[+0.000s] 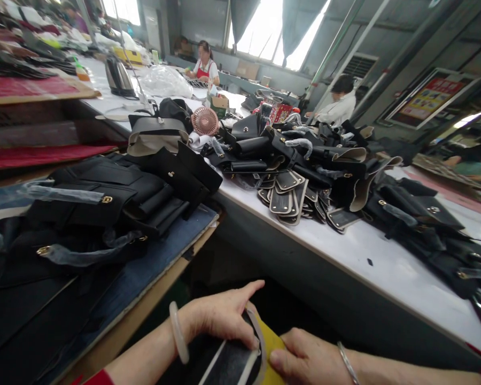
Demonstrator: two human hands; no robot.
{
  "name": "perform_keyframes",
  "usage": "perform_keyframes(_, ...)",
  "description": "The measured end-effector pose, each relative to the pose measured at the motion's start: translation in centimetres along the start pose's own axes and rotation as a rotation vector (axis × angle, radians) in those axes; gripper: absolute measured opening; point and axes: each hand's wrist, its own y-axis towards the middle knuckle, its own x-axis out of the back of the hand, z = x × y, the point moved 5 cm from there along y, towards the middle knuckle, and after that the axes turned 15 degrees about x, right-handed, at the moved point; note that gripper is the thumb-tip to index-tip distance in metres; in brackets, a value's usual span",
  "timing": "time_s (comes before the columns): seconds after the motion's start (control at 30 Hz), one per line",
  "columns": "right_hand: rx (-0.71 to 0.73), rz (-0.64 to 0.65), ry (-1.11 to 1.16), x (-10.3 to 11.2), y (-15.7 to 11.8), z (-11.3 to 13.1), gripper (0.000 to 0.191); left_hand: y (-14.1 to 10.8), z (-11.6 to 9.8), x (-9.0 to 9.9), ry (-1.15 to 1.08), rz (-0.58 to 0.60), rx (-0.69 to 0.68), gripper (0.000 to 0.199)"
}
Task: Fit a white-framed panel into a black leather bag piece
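Low in the view, my left hand [228,313] grips the edge of a black leather bag piece [232,361] with pale edging. Its thumb lies on the black surface, and one finger points out to the right. My right hand [302,353] is closed on a yellow panel [270,337] just beside it, thumb on the near face. A pale, curved edge runs between the black and the yellow parts. The lower end of the piece is cut off by the frame, and the fingers behind it are hidden.
Black handbags [96,187] lie piled on a blue-topped board [176,251] at left. On the white table [324,254] are more black bags [260,144], pale-edged flaps [286,198], a pink fan [204,121] and a kettle [118,76]. Two people [204,67] sit farther back.
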Motion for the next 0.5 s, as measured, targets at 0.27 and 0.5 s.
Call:
perform_keyframes(0.27,0.068,-0.067,0.097,-1.1,0.7,-0.6,0.058,0.5,0.3,-0.2,-0.184,-0.072,-0.111,0.122)
perform_keyframes(0.5,0.197,-0.163,0.221,-3.2,2.7,-0.2,0.072,-2.2,0.1,0.1,-0.351,-0.114,-0.11,0.108)
